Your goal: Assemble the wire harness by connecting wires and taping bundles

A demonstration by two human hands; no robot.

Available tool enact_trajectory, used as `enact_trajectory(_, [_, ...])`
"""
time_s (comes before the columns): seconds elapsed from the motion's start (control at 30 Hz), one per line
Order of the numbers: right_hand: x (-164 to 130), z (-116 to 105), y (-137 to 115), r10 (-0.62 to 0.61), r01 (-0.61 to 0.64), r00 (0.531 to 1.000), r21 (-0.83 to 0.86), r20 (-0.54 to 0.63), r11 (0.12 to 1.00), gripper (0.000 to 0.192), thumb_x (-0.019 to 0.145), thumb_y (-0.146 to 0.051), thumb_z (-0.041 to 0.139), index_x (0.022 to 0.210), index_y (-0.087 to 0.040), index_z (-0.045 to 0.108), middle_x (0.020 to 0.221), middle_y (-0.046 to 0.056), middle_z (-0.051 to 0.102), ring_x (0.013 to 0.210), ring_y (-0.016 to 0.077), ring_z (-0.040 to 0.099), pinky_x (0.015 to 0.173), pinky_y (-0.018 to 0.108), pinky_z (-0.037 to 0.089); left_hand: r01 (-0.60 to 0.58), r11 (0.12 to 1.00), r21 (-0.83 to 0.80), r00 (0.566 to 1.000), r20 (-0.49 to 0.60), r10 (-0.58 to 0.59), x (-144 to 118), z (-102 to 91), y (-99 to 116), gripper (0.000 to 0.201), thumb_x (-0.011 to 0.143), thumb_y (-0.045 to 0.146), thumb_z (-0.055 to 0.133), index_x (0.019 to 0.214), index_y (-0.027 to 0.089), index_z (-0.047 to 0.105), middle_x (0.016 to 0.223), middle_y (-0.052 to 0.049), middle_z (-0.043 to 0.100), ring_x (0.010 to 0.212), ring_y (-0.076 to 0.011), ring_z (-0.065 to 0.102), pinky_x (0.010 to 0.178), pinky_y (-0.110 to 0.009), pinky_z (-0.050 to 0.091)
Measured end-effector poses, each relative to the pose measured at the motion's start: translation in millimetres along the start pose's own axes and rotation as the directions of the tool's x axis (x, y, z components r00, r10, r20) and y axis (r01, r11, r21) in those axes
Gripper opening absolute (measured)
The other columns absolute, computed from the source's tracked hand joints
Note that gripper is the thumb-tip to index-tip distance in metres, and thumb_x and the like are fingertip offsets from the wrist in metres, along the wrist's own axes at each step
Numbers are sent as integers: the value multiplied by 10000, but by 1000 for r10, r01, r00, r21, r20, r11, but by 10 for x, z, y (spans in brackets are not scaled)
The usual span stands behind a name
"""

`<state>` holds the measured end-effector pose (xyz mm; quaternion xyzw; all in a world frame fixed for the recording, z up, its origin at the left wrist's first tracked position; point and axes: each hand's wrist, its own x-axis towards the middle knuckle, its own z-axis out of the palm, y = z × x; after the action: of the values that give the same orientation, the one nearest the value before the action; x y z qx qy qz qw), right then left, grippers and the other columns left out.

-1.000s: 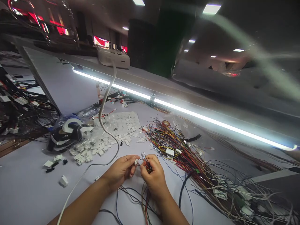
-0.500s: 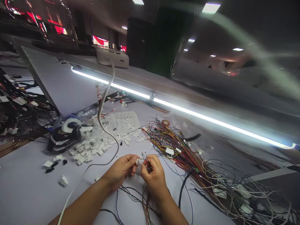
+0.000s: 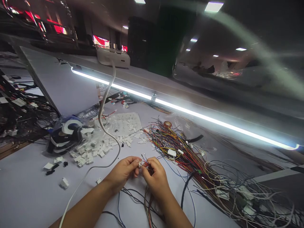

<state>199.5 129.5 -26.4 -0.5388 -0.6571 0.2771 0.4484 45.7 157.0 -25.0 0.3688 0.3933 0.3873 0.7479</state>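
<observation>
My left hand (image 3: 122, 173) pinches a small white connector (image 3: 140, 164) between thumb and fingertips. My right hand (image 3: 155, 178) grips a thin bundle of coloured wires (image 3: 148, 202); their bare ends poke up beside the connector. Both hands meet low over the white tabletop (image 3: 28, 193), fingertips almost touching. The held wires trail down toward me between my forearms.
A big tangle of coloured wires (image 3: 190, 155) spreads to the right. Loose white connectors (image 3: 95, 150) and a plastic bag lie left of centre, beside tape rolls (image 3: 67, 134). A white cable (image 3: 104, 126) crosses the table. A light bar (image 3: 180, 109) runs along the back.
My right hand has shifted slightly toward the left hand, bringing the wire ends closer to the connector. The view has drifted a little.
</observation>
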Motion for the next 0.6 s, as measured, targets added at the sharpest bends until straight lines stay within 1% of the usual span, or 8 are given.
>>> enact_trajectory(0.17, [-30,29,54,-4,5,1000,-66,7,998,122,825,-138,541,719,-199,534,768,1,537,702,136,514,640,235,390,-47,995,87,999,28,45,34,-27,-72,341,748,427,727,908,136,655,637,11,616,580,-109,525,588,-241,415])
enact_trajectory(0.27, [-47,24,70,17,-15,999,-76,35,997,134,837,-149,545,712,-197,535,768,3,536,704,138,507,648,242,378,-54,987,153,998,18,52,37,-27,-84,326,757,433,711,888,141,654,608,17,613,565,-109,528,589,-241,423])
enact_trajectory(0.33, [-38,4,68,36,-33,999,-51,41,998,148,845,-184,563,700,-196,536,758,3,528,702,140,499,648,245,371,-57,984,171,998,6,57,38,-20,-85,323,762,440,700,873,141,650,585,19,606,546,-106,521,579,-236,417])
enact_trajectory(0.4, [-12,-25,59,34,-36,998,29,54,999,192,884,-258,540,702,-195,543,757,7,519,724,148,496,670,251,375,-66,985,161,997,-19,70,49,-16,-95,318,774,446,680,864,143,645,555,27,585,522,-101,502,547,-225,396])
enact_trajectory(0.47, [21,-58,46,29,-45,995,168,94,985,298,933,-340,462,685,-192,535,778,18,502,757,155,490,695,259,380,-78,988,130,994,-63,87,70,-22,-119,315,784,445,664,891,150,644,524,41,550,497,-97,474,503,-215,358])
enact_trajectory(0.53, [46,-87,33,56,-107,985,317,166,942,389,954,-391,407,632,-188,490,790,20,470,749,152,469,679,259,376,-102,990,99,989,-96,112,86,-35,-149,337,781,434,670,975,160,645,520,56,522,486,-93,452,479,-211,326])
enact_trajectory(0.6, [53,-106,18,96,-197,963,417,251,887,425,943,-420,426,588,-186,435,770,12,435,703,141,431,628,254,352,-137,988,75,986,-89,143,83,-50,-169,417,767,425,694,1097,178,630,548,66,513,484,-85,436,482,-211,314])
